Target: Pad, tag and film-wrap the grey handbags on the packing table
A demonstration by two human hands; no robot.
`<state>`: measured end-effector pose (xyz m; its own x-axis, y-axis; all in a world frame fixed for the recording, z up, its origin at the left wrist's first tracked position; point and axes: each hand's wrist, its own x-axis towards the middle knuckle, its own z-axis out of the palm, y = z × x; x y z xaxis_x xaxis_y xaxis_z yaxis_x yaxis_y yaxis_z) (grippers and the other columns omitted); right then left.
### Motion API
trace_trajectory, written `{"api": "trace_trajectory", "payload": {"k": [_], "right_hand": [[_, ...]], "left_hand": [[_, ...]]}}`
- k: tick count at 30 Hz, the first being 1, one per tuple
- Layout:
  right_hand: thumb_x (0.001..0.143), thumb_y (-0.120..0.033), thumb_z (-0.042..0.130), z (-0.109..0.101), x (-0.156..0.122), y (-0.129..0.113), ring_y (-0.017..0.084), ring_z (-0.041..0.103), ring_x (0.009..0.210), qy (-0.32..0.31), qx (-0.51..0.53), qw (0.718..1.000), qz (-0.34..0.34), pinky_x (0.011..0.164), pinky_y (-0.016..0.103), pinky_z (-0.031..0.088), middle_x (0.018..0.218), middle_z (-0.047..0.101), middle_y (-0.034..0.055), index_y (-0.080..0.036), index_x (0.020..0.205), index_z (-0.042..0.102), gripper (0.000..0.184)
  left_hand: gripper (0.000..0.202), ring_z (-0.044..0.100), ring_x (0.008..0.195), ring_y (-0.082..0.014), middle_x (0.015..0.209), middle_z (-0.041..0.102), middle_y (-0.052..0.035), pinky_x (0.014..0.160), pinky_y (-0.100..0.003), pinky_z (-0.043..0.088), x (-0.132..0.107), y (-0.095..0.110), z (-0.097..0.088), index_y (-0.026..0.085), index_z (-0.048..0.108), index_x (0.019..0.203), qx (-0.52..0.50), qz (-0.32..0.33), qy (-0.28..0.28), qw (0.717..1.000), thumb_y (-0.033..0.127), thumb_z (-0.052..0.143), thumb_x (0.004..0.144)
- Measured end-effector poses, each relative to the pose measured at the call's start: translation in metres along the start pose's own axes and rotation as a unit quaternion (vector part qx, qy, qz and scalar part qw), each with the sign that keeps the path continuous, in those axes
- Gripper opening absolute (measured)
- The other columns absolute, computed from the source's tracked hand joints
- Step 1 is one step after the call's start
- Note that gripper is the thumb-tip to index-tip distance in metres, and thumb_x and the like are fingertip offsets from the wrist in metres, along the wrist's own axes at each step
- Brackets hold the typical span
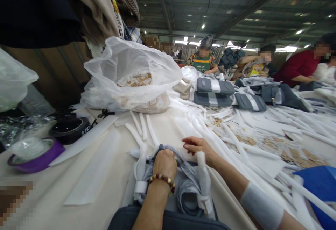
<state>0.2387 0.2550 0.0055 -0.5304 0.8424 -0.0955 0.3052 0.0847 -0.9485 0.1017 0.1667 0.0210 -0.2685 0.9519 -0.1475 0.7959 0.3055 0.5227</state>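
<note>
A dark grey bag [168,219] lies in front of me, with white foam wrapped round its fittings at both sides. My left hand [165,163], with a beaded bracelet on its wrist, is closed in a fist over the bag's upper part, right at its plastic-wrapped handle [181,157]. Its fingertips are hidden, so what they grip cannot be made out. Past the bag's far right corner, my right hand [201,148] is held open with fingers pointing left, nothing in it. A coiled, wrapped strap [187,196] rests on the bag beside my left forearm.
A big clear plastic bag [131,62] holds small brown packets. White foam strips [91,174] lie across the table. At left sits a purple tape roll [39,156]. Wrapped grey bags [215,86] are stacked farther back, where several people work. Something blue [319,184] lies at right.
</note>
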Motion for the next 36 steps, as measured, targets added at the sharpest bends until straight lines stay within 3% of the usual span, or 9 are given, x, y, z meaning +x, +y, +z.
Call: {"api": "trace_trajectory", "payload": {"k": [4,6,10,13,16,25,30,32,36], "right_hand": [[0.069,-0.035,0.055,-0.013,-0.057,0.002,0.018,0.058,0.063,0.133,-0.04,0.99,-0.006,0.059,0.03,0.046,0.072,0.064,0.0046,-0.014,0.086,0.065,0.029],[0.074,-0.032,0.054,-0.008,-0.088,-0.01,0.019,0.059,0.071,0.184,-0.086,0.976,-0.074,0.065,0.031,0.047,0.079,0.065,0.0057,-0.016,0.088,0.064,0.024],[0.087,-0.02,0.045,0.027,-0.121,-0.042,0.018,0.061,0.078,0.108,-0.225,0.938,-0.239,0.071,0.028,0.048,0.086,0.067,0.0059,-0.02,0.096,0.064,0.021],[0.086,-0.012,0.043,0.052,-0.113,-0.052,0.021,0.061,0.09,0.083,-0.365,0.914,-0.157,0.081,0.032,0.046,0.095,0.067,0.0095,-0.017,0.102,0.061,0.025],[0.085,-0.011,0.045,0.061,-0.097,-0.051,0.025,0.06,0.095,0.101,-0.433,0.894,-0.05,0.083,0.034,0.043,0.099,0.066,0.0118,-0.016,0.101,0.061,0.023],[0.069,-0.019,0.067,0.052,-0.068,-0.064,0.025,0.06,0.093,0.111,-0.373,0.921,-0.02,0.079,0.032,0.042,0.106,0.063,0.0105,-0.015,0.115,0.058,0.047],[0.064,-0.023,0.072,0.057,-0.042,-0.069,0.016,0.054,0.071,0.073,-0.29,0.952,-0.068,0.064,0.025,0.038,0.073,0.059,0.0003,-0.017,0.07,0.066,0.011],[0.065,-0.022,0.07,0.061,-0.038,-0.071,0.013,0.049,0.066,0.059,-0.242,0.964,-0.095,0.062,0.024,0.036,0.066,0.054,-0.0022,-0.017,0.062,0.062,0.009],[0.066,-0.024,0.065,0.068,-0.042,-0.07,0.011,0.045,0.058,0.025,-0.137,0.983,-0.118,0.056,0.022,0.035,0.058,0.049,-0.0051,-0.017,0.064,0.059,0.009]], "left_hand": [[0.03,0.067,0.078,-0.0224,0.079,0.071,-0.0167,0.069,-0.027,0.045,-0.006,0.002,-0.002,0.009,0.071,0.075,0.012,0.001,0.025,1.0,0.009,0.041,0.077],[0.03,0.067,0.079,-0.0222,0.078,0.071,-0.0158,0.07,-0.027,0.045,-0.009,0.002,-0.003,0.01,0.072,0.073,0.005,0.01,0.041,0.999,0.01,0.042,0.076],[0.026,0.065,0.073,-0.0185,0.069,0.071,-0.0083,0.071,-0.025,0.044,-0.016,0.001,-0.005,0.016,0.07,0.062,-0.038,0.048,0.073,0.995,0.009,0.047,0.071],[0.024,0.064,0.066,-0.0163,0.062,0.069,-0.0037,0.069,-0.025,0.045,-0.023,-0.003,-0.006,0.018,0.067,0.055,-0.099,0.089,0.103,0.986,0.007,0.049,0.068],[0.025,0.065,0.073,-0.0156,0.072,0.072,-0.0028,0.074,-0.025,0.047,-0.028,-0.008,-0.006,0.018,0.068,0.059,-0.186,0.123,0.156,0.962,0.002,0.049,0.063],[0.016,0.063,0.083,-0.0175,0.08,0.069,-0.0021,0.076,-0.028,0.049,-0.032,-0.019,-0.008,0.02,0.066,0.064,-0.47,0.181,0.296,0.812,0.014,0.052,0.066],[0.011,0.063,0.085,-0.0191,0.082,0.07,-0.0037,0.08,-0.031,0.049,-0.034,-0.018,-0.01,0.019,0.068,0.067,-0.57,0.215,0.277,0.743,0.019,0.057,0.068],[0.02,0.064,0.085,-0.0193,0.086,0.07,-0.0048,0.078,-0.031,0.049,-0.034,-0.018,-0.013,0.017,0.069,0.083,-0.611,0.205,0.269,0.715,0.021,0.055,0.068],[0.047,0.064,0.074,-0.0152,0.095,0.069,-0.006,0.07,-0.028,0.05,-0.034,-0.02,-0.025,0.018,0.054,0.118,-0.753,0.139,0.241,0.597,0.028,0.053,0.071]]}}
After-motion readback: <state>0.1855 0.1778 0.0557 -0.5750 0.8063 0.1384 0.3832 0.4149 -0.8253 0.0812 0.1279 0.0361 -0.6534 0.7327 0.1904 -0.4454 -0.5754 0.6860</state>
